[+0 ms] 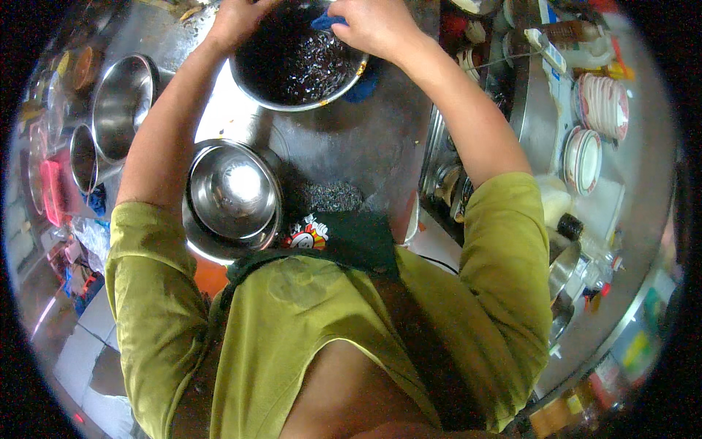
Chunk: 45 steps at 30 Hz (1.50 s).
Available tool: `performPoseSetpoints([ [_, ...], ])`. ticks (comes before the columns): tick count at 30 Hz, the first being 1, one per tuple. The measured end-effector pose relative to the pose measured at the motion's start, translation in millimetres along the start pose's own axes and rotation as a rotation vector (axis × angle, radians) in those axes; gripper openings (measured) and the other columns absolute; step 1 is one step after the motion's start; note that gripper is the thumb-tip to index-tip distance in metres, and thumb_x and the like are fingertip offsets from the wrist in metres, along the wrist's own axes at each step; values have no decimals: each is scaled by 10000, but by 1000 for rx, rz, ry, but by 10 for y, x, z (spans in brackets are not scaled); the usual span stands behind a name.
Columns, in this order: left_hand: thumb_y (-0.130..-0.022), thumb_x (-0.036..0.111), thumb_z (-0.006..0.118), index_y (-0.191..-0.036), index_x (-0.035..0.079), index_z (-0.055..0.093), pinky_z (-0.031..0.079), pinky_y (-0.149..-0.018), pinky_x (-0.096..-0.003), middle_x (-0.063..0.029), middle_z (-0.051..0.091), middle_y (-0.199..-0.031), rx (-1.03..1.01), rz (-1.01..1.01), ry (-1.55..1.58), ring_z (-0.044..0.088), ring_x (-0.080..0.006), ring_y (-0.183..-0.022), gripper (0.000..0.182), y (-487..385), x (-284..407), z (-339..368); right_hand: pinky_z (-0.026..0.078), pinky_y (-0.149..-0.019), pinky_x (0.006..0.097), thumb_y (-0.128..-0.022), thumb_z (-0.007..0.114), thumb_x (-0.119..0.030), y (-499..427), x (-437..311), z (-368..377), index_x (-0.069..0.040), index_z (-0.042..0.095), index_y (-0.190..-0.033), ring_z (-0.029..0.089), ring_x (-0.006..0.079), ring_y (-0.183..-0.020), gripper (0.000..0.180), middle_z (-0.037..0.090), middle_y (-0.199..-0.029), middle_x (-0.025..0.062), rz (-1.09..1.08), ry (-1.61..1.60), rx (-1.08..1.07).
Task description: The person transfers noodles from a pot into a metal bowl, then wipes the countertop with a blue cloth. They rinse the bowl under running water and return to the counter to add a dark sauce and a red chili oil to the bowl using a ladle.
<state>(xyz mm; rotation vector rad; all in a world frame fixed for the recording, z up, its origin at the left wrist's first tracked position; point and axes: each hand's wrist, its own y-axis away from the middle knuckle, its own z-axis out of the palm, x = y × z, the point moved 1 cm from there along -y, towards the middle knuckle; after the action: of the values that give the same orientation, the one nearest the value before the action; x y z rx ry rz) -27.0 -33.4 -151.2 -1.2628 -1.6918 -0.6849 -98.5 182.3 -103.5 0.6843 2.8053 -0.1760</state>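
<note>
In front of me at the top of the view stands a large round metal pot point(299, 108) with a dark, glinting inside; orange residue sticks to its rim. My right hand point(375, 24) is over the pot's right side, pinching a piece of blue cloth point(327, 22). My left hand point(241, 19) is at the pot's left side. Its fingers run past the top edge of the picture, so its grip is hidden. Nearer my body, a shiny steel bowl point(233, 189) rests inside a larger metal basin point(205, 247).
The pot stands on a metal work surface point(351, 142). To the left are a deep steel pot point(123, 104) and a smaller steel container point(84, 159). At right, stacked plates point(603, 107) and bowls point(582, 162) stand on a counter beyond a metal ledge point(540, 110).
</note>
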Motion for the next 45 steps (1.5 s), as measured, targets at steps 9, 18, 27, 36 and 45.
performPoseSetpoints([
  [9,-844,85,614,-899,43,570,446,-665,-270,-20,575,-783,40,-7,78,529,-118,-741,82,68,-20,9,512,-554,437,-794,635,-261,825,-508,604,-67,603,-831,599,341,-669,200,547,-816,148,218,-206,594],
  [18,-867,273,632,-956,67,593,452,-659,-259,-29,604,-801,40,33,-153,539,-107,-736,227,34,-270,-78,481,-635,401,-758,685,-141,985,-599,332,-38,622,-902,583,323,-726,188,555,-814,145,236,-350,785],
  [27,-813,140,639,-835,13,583,451,-622,-315,-90,597,-763,167,27,-160,551,-168,-703,140,160,18,6,509,-646,413,-795,644,-168,1093,-818,764,-66,575,-1011,613,360,-764,248,611,-897,157,352,-311,621],
  [36,-854,383,630,-899,11,636,472,-667,-283,-85,649,-788,-21,-76,-191,600,-143,-741,375,65,-161,-76,502,-583,368,-732,692,-141,1227,-1180,672,-77,615,-947,608,283,-660,237,583,-785,110,-69,-555,519],
  [45,-905,313,562,-983,14,632,414,-595,-276,-23,614,-806,-436,-255,-215,512,-104,-685,318,30,-94,-316,469,-784,255,-882,610,-129,1636,-309,936,-2,569,-1058,578,105,-873,220,627,-979,42,766,-1318,670],
])
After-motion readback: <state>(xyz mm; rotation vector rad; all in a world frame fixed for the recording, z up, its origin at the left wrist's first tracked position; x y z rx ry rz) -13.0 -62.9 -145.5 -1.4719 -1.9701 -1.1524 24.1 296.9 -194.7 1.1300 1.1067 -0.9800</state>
